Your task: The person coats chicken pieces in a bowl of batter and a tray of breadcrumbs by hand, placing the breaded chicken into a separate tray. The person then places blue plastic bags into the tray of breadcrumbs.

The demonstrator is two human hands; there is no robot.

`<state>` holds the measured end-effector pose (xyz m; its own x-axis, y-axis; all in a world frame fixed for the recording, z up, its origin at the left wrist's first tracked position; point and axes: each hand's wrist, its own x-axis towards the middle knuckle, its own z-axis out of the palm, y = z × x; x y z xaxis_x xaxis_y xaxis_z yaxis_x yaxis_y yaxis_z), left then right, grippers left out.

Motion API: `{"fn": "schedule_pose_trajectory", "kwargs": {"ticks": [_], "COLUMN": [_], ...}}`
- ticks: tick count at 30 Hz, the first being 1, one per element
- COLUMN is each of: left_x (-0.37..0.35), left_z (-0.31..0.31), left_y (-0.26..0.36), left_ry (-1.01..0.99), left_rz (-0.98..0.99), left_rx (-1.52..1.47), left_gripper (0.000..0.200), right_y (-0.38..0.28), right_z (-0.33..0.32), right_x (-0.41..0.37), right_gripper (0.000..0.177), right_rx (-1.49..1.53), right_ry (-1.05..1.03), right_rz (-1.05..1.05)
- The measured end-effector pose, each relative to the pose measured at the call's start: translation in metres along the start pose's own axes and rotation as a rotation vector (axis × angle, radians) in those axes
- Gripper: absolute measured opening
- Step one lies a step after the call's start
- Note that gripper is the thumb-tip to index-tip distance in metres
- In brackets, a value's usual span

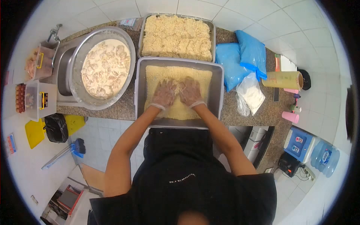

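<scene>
Both hands wear clear plastic gloves and work close together in a deep grey tub of pale yellow breadcrumbs. My left hand presses down with curled fingers, a crumb-coated lump at its fingertips. From the other side my right hand meets the same lump, fingers bent over it. Motion smears the fingertips, and crumbs hide part of them. Just behind the tub stands a tray filled with crumb-coated pieces. To the left, a big metal basin holds raw chicken pieces in creamy white batter.
Blue plastic bags and a clear bag of white powder lie right of the tub. Farther right are a cling film roll and pink cups. The basin overlaps a sink; clear containers stand at left.
</scene>
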<state>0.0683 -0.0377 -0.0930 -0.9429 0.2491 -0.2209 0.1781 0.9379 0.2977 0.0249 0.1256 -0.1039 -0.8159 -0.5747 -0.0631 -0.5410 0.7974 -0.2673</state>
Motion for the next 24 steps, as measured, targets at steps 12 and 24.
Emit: {"fn": "schedule_pose_trajectory", "kwargs": {"ticks": [12, 24], "left_x": [0.048, -0.017], "left_z": [-0.034, -0.097], "left_y": [-0.034, -0.02], "left_ry": [-0.617, -0.162], "left_rz": [0.113, -0.175], "left_rx": [-0.022, -0.14], "left_gripper": [0.073, 0.047], "right_y": [0.03, 0.018], "right_z": [-0.031, -0.124], "right_x": [0.041, -0.021], "right_gripper": [0.06, 0.054], "right_rx": [-0.13, 0.243], "right_ry": [-0.868, -0.23], "right_rz": [-0.033, 0.206]}}
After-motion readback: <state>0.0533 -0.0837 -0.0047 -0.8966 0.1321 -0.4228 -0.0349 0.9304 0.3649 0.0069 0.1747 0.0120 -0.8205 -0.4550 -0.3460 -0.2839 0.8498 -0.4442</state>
